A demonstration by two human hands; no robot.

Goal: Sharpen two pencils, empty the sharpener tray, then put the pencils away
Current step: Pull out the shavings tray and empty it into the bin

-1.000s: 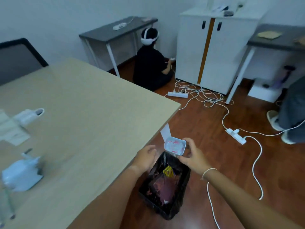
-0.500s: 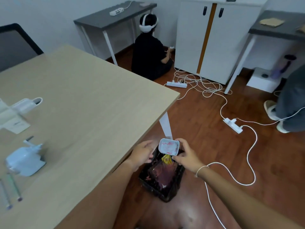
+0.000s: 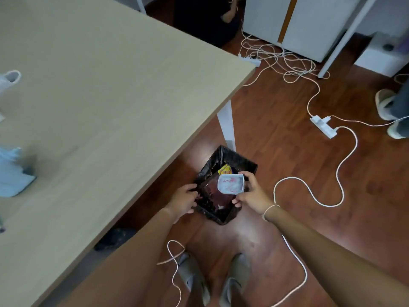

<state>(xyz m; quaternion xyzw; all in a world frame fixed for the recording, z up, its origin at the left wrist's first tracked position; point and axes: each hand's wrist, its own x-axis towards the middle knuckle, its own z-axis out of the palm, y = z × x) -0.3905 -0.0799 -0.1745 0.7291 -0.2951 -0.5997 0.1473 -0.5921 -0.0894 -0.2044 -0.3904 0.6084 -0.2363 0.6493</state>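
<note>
Blue sharpener (image 3: 13, 173) at far left edge of tabletop (image 3: 115, 103), blurred. Left hand (image 3: 184, 201): grip curled on near-left rim of black-lined bin (image 3: 228, 209), fingers pinching liner. Bin on wooden floor beside white table leg (image 3: 226, 127), holds dark red and yellow wrappers. Right hand (image 3: 251, 196): grip pinching small white sharpener tray (image 3: 230, 183) over bin, thumb at near edge, fingers at far side; tray tilted, reddish shavings inside. White power strip (image 3: 323, 126) and cords further right. No readable writing.
</note>
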